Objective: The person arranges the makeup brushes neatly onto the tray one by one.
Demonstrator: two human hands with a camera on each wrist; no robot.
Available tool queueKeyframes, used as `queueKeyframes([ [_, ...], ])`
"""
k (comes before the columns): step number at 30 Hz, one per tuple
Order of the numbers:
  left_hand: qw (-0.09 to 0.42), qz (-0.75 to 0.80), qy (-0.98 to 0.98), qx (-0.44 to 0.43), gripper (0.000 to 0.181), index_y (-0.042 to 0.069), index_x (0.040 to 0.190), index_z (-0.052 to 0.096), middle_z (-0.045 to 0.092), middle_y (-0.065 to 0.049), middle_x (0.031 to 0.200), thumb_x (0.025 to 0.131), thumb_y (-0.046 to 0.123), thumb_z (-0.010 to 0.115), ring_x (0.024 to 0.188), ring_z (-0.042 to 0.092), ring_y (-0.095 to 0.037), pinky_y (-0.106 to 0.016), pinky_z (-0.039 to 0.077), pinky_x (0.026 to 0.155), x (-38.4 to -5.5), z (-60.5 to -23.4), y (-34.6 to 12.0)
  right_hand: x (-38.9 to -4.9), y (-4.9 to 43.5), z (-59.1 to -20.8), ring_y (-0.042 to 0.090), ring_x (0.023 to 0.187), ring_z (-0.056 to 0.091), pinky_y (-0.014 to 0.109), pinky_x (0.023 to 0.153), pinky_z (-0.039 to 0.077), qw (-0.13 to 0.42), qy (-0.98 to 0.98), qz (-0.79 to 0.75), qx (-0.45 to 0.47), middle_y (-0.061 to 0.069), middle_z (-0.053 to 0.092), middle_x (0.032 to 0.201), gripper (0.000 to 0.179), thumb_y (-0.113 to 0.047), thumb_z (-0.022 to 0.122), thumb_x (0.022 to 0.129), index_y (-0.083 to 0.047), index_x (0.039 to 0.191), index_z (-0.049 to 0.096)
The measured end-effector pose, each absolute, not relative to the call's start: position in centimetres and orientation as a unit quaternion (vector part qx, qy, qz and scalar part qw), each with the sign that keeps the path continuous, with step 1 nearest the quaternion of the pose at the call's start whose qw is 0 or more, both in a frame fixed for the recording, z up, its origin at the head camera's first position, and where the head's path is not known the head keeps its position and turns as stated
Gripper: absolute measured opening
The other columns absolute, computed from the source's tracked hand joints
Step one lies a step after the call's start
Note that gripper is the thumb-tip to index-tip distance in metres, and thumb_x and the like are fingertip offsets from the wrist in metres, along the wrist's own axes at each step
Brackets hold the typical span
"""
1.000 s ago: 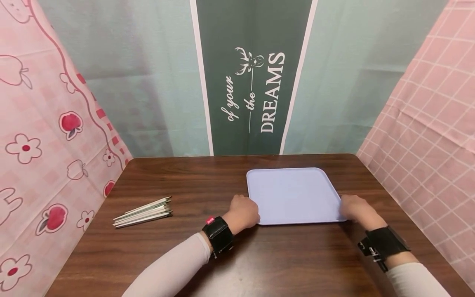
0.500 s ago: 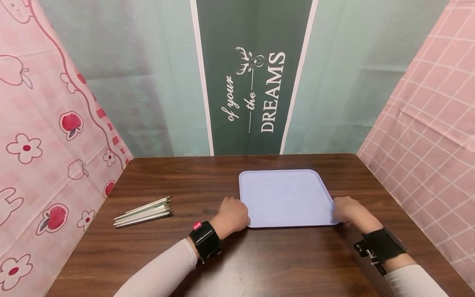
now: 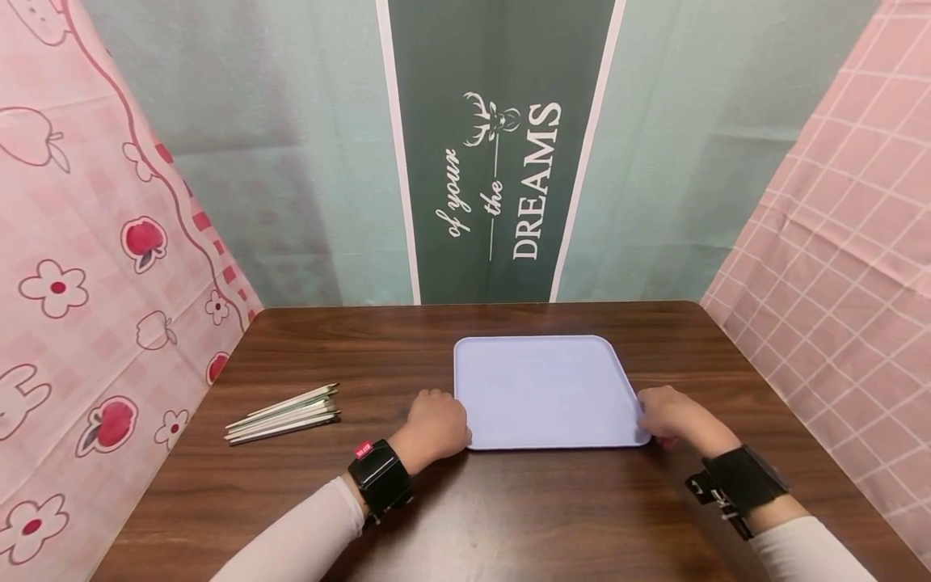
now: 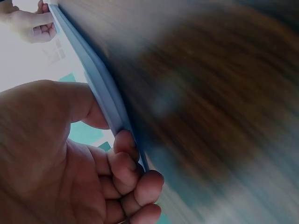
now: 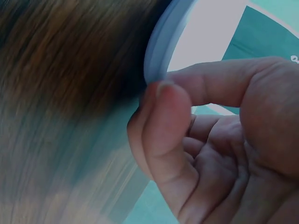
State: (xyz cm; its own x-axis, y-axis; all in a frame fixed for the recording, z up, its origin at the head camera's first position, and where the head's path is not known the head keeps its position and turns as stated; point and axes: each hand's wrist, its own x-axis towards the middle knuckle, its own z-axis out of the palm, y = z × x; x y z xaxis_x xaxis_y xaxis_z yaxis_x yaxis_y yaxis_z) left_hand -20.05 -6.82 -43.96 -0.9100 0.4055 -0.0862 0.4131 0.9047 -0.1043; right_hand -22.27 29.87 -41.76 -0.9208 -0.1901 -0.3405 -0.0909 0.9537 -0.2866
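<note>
A pale lavender tray [image 3: 545,392] lies right of the table's middle in the head view. At its near left corner my left hand [image 3: 436,424] grips the rim. In the left wrist view the thumb sits over the tray's edge [image 4: 105,86] and the fingers [image 4: 125,170] curl under it. My right hand [image 3: 676,416] pinches the near right corner. The right wrist view shows the tray rim [image 5: 161,42] between that thumb and curled fingers [image 5: 163,135]. The tray's underside is hidden in the head view.
Several thin pale pencils [image 3: 284,414] lie in a loose bundle on the left of the brown wooden table [image 3: 524,517]. Behind the table hangs a green curtain [image 3: 480,275] with lettering. Pink cloths [image 3: 844,242] flank both sides.
Both hands have moved the tray to the left and slightly nearer, keeping hold of its near corners. The pencils lie where they were.
</note>
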Motion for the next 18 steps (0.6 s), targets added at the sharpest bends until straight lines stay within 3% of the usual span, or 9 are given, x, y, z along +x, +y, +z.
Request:
queueKeyframes([
  [18, 0.052, -0.031, 0.983, 0.173, 0.031, 0.003, 0.075, 0.072, 0.069, -0.013, 0.086, 0.089, 0.029, 0.063, 0.087, 0.063, -0.030, -0.044, 0.050, 0.085, -19.1, -43.9, -10.9, -22.3, 26.8, -42.0, 0.015, 0.048, 0.058, 0.028, 0.048, 0.052, 0.236, 0.953, -0.166, -0.091, 0.007, 0.058, 0.060, 0.010, -0.006, 0.060, 0.087, -0.005, 0.078, 0.057],
])
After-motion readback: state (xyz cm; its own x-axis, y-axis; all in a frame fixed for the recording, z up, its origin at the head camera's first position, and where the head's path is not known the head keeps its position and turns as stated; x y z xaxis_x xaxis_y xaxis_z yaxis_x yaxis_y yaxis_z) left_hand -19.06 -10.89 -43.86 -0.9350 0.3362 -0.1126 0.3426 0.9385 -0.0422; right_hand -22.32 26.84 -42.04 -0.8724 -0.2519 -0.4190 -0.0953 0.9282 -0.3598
